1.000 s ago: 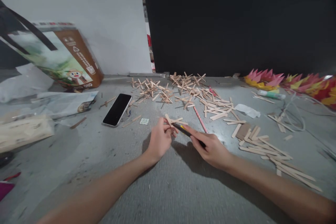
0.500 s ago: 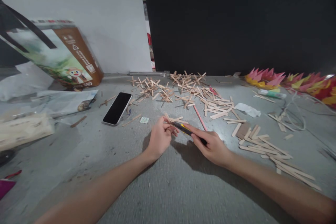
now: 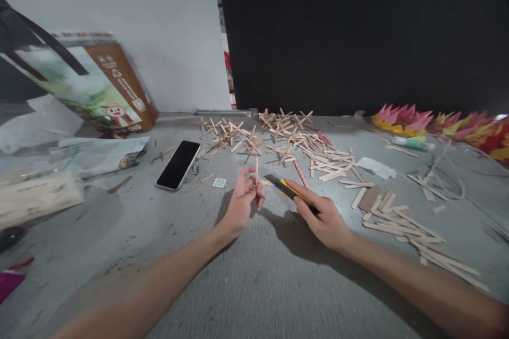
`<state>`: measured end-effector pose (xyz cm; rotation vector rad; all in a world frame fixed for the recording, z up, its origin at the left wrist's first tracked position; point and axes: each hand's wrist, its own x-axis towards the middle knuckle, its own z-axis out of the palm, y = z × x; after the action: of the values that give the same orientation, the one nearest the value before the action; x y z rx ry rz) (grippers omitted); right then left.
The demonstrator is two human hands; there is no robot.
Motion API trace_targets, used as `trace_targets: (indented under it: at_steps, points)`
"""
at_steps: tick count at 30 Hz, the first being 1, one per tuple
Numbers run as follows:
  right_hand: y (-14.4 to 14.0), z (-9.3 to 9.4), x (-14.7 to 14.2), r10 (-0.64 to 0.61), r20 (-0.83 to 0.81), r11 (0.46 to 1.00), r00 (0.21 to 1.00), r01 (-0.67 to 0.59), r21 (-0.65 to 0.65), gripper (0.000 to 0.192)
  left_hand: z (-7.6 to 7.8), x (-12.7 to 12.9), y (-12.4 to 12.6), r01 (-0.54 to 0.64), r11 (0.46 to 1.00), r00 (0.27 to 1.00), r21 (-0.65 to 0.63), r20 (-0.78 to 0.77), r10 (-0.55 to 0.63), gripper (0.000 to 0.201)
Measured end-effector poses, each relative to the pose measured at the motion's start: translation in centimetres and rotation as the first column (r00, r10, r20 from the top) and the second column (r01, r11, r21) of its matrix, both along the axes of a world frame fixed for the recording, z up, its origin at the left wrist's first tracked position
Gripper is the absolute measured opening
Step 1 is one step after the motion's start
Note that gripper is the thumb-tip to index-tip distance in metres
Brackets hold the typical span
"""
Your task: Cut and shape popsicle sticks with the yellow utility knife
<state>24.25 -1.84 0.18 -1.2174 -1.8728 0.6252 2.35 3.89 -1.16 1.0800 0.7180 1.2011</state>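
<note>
Between the fingers of my left hand [image 3: 242, 202] stands a thin wooden craft stick [image 3: 256, 169], held nearly upright; a second stick seems to cross it near the fingertips. My right hand [image 3: 324, 220] is closed round a black and yellow utility knife [image 3: 292, 190], its tip pointing up and left toward the stick, a small gap away. Beyond the hands lies a heap of crossed craft sticks [image 3: 282, 130]. To the right, loose flat craft sticks [image 3: 401, 225] are scattered on the grey table [image 3: 246, 286].
A smartphone [image 3: 178, 165] and a small paper packet [image 3: 219, 183] lie left of my hands. Farther left are a printed carton bag [image 3: 115, 90] and plastic packages [image 3: 40, 196]. A patterned red stick [image 3: 299, 172], a glue tube [image 3: 413, 143], a cable [image 3: 461, 185] and pink-yellow paper decorations [image 3: 401, 119] are on the right.
The knife has drawn back from the left hand, slightly to the right. The craft stick in my left hand has turned from lying slanted to nearly upright.
</note>
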Motion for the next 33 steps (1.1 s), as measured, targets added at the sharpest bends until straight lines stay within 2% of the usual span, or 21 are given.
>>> trace_targets:
  at_steps: [5, 12, 16, 18, 23, 26, 33]
  points:
    - [0.0, -0.2, 0.1, -0.001, 0.003, 1.0, 1.0, 0.001, -0.027, 0.047, 0.5, 0.2, -0.5, -0.006, 1.0, 1.0, -0.029, 0.003, 0.006, 0.041]
    - [0.0, 0.1, -0.1, 0.005, 0.022, 1.0, 1.0, -0.005, -0.009, 0.048, 0.6, 0.2, -0.4, 0.146, 0.989, 0.989, -0.01, 0.0, -0.146, 0.03]
    - [0.0, 0.2, -0.2, 0.031, 0.006, 0.998, 1.0, -0.031, -0.046, 0.048, 1.2, 0.2, -0.8, 0.192, 0.981, 0.967, 0.033, -0.176, -0.184, 0.023]
    - [0.0, 0.0, -0.1, 0.021, -0.029, 0.997, 0.999, -0.023, -0.073, 0.049, 1.3, 0.3, -1.0, 0.181, 0.982, 0.954, 0.055, -0.254, -0.161, 0.029]
    - [-0.2, -0.6, 0.2, -0.02, -0.096, 0.995, 0.995, 0.01, -0.1, 0.049, 0.3, 0.5, -0.8, 0.085, 0.993, 0.973, 0.079, -0.22, -0.066, 0.044]
    - [-0.3, -0.8, 0.1, -0.011, -0.088, 0.995, 0.996, 0.002, -0.103, 0.049, -0.1, 0.6, -0.8, 0.039, 0.993, 0.97, 0.108, -0.243, -0.012, 0.044]
    - [-0.7, -0.5, -0.7, 0.015, -0.057, 0.995, 0.998, -0.021, -0.098, 0.05, 0.2, 0.7, -1.3, 0.045, 0.981, 0.945, 0.188, -0.327, 0.019, 0.041]
